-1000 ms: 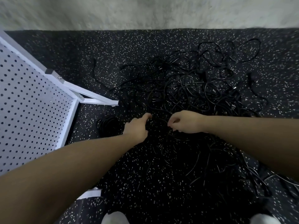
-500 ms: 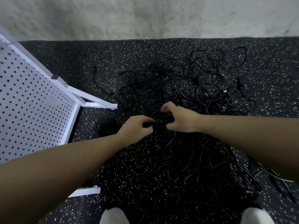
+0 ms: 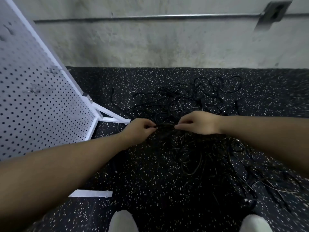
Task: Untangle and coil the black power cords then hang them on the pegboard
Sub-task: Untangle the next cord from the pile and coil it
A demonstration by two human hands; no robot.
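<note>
At the bottom edge two pale shoe tips (image 3: 123,221) stand on the black speckled floor (image 3: 147,185), with a short white bar (image 3: 91,193) lying on the floor just to their left. Above them both bare forearms reach forward. The left hand (image 3: 139,129) has its fingers curled, thumb and fingertips pinching one end of a short stretch of black cord (image 3: 165,126); the right hand (image 3: 199,122) pinches the other end the same way, so the strand runs nearly level between the two hands — lifted clear of the floor, though by how much cannot be told. Under and to the right of the hands black cords trail down toward the person's right foot, blurred and hard to separate from the dark floor. Beyond the hands lies the main tangle of power cords (image 3: 192,99), a loose heap of loops spread over the floor near the wall. The white pegboard (image 3: 33,101) stands to the left on its white frame, tilted in this view, one foot of the frame ending just beside the left hand. Farthest off is the grey concrete wall (image 3: 150,44), with a thin metal conduit (image 3: 150,17) running across it to a blurred dark box (image 3: 272,12) at the upper right.
</note>
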